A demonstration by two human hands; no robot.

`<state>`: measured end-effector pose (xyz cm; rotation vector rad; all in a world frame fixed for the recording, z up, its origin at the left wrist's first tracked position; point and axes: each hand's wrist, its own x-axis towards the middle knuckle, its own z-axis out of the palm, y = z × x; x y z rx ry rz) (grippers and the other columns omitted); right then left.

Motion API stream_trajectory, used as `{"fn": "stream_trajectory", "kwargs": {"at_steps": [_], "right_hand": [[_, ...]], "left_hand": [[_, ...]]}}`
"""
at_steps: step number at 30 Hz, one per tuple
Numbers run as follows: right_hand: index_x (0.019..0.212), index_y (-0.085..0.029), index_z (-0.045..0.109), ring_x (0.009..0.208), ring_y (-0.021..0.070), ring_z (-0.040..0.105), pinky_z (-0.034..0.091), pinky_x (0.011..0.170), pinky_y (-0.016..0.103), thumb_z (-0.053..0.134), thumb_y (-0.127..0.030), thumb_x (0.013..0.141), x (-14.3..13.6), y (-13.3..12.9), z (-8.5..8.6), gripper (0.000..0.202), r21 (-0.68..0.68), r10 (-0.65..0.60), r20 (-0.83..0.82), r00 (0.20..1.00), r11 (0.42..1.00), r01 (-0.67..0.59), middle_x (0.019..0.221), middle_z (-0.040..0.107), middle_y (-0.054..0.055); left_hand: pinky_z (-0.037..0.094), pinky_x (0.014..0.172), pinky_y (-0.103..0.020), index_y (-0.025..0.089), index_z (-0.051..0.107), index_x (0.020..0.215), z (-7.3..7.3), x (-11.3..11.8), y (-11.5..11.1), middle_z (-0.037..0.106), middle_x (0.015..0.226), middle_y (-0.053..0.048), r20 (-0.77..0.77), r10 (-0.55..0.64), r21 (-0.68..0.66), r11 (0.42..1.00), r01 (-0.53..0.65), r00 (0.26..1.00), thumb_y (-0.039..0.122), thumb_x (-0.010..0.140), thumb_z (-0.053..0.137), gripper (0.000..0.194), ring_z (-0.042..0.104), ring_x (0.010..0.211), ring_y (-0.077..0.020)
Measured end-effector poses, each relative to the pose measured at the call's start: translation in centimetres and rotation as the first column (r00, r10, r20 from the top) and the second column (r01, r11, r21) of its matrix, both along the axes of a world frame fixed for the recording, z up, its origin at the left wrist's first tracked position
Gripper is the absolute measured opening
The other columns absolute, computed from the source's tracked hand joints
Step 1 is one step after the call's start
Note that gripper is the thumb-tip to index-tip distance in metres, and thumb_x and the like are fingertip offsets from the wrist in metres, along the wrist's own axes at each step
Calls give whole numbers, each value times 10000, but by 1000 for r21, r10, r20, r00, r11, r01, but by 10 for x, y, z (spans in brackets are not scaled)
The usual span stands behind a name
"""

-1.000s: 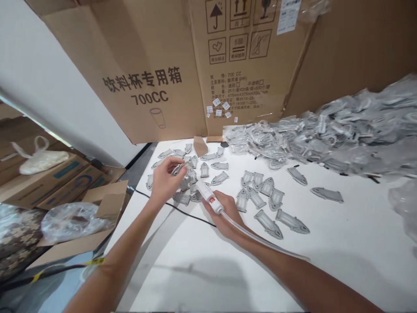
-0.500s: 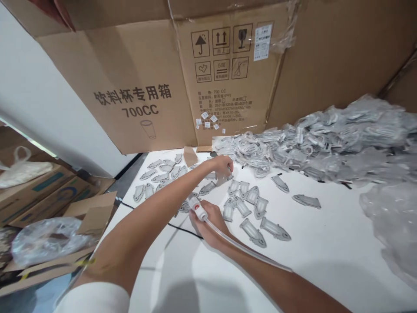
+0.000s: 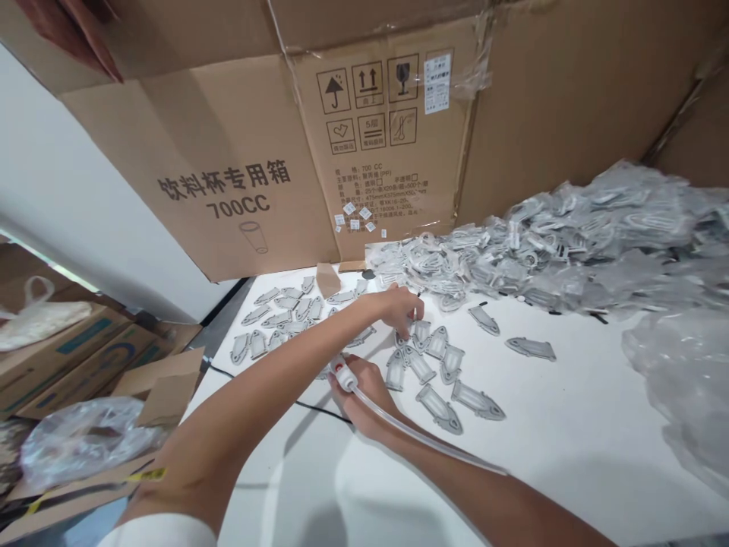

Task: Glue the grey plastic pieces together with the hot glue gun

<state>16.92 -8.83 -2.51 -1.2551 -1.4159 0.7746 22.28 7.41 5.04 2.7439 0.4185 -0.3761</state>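
My left hand (image 3: 402, 310) reaches from the lower left across my right one, fingers curled down and closed at the edge of a grey arrow-shaped plastic part (image 3: 402, 339), which they partly cover. Below it, my right hand (image 3: 364, 391) is wrapped round a white handheld tool (image 3: 342, 374) with a red mark. A clear tube (image 3: 421, 436) runs from the tool back along the right forearm. The tool's front end is hidden behind the left forearm. Close by lie several similar grey parts (image 3: 420, 365), and more grey parts (image 3: 241, 347) spread to the left.
A heap of bagged grey parts (image 3: 547, 243) lies along the back right. Behind stands a large cardboard box (image 3: 228, 129). Clear plastic bags (image 3: 683, 380) lie at the right. On the left are boxes (image 3: 74, 334) and a black cable (image 3: 319, 409).
My left hand has moved a little right and toward me, onto a grey part near the cluster. My right hand keeps hold of the white tool. The view has shifted slightly.
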Motion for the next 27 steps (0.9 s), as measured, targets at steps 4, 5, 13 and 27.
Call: {"fn": "stream_trajectory", "kwargs": {"at_steps": [4,5,13,27], "right_hand": [[786,-230,548,756,217,627,432,690,312,577,-178,826,1,-1,2,71,-4,0,-7,1000,1000,0,831,660,26],[790,-230,547,745,211,616,419,675,306,572,-183,831,1,-2,2,68,-6,0,-9,1000,1000,0,819,654,21],[726,-230,490,685,185,548,356,616,289,592,-223,849,0,-6,-2,160,-38,10,-68,998,999,-13,744,570,-12],[733,-226,460,685,165,496,329,629,289,567,-446,1009,-1,-11,0,369,-48,32,-105,994,998,-38,742,501,-29]], "left_hand": [[490,820,-332,234,780,915,16,-5,1,779,918,-40,33,73,-183,981,-66,997,218,619,894,318,687,854,-231],[497,775,-321,233,786,867,24,-10,1,774,872,-38,71,73,-243,968,-53,995,198,633,879,255,692,817,-225],[531,723,-341,258,833,1011,92,-108,-19,775,964,-87,639,489,-436,866,-245,594,420,841,798,237,691,815,-224],[594,768,-312,201,678,872,-27,-259,-60,692,833,-13,321,905,-923,231,-309,-279,397,576,985,469,708,782,-183]]}}
